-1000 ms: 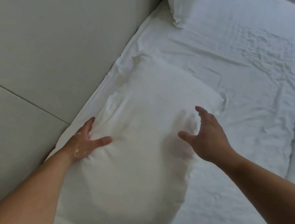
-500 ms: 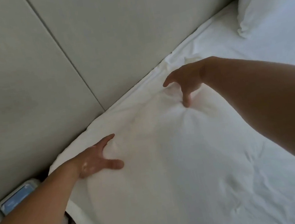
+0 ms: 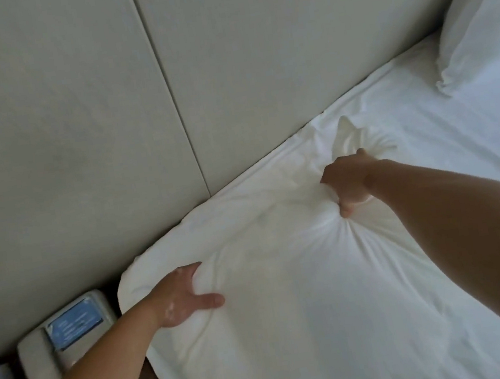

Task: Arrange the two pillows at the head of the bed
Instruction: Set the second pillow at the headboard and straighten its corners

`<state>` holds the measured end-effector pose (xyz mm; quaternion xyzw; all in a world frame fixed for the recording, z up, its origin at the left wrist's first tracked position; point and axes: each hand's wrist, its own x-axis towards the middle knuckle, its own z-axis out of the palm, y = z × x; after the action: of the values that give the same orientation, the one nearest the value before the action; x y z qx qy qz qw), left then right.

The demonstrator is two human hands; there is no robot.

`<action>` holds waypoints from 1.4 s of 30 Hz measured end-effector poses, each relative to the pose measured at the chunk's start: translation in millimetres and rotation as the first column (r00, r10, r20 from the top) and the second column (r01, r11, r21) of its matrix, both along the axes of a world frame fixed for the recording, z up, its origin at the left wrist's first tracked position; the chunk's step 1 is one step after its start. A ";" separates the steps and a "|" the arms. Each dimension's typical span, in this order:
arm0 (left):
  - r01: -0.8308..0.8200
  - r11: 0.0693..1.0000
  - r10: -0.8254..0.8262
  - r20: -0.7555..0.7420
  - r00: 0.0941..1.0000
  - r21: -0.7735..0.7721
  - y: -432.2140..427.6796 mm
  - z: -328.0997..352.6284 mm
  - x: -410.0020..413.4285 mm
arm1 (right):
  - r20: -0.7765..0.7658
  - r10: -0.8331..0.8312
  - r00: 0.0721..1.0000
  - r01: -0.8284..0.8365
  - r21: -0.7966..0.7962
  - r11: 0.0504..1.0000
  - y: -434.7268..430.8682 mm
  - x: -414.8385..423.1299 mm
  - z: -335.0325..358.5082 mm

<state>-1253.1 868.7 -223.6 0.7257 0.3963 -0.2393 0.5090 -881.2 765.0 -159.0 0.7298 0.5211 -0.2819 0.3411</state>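
Note:
A white pillow (image 3: 273,276) lies along the headboard at the near end of the bed. My left hand (image 3: 182,298) clutches its near-left corner, fingers dug into the fabric. My right hand (image 3: 345,180) is clenched on a bunch of the pillow's far end, pulling folds toward the fist. The second white pillow (image 3: 483,28) leans against the headboard at the top right, partly cut off by the frame edge.
A beige padded headboard (image 3: 103,113) fills the upper left. White sheet (image 3: 428,138) covers the mattress between the two pillows. A beige telephone (image 3: 66,334) with a blue card sits on the dark nightstand at the lower left, with a white cord beside it.
My right hand went from reaching above the pillow's near edge to its far end and closed on the fabric. The left hand's fingers curled into the corner. The view swung left, revealing the telephone.

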 end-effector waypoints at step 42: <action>0.116 0.539 -0.052 -0.105 0.993 0.834 83.8 181.0 3.5 | 0.243 -0.013 0.970 -0.091 0.412 0.907 92.5 52.6 151.9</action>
<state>-1249.6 952.4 -42.6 0.8901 0.4441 -0.0694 0.0746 -828.6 857.6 -7.1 0.8040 0.5390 -0.0659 0.2423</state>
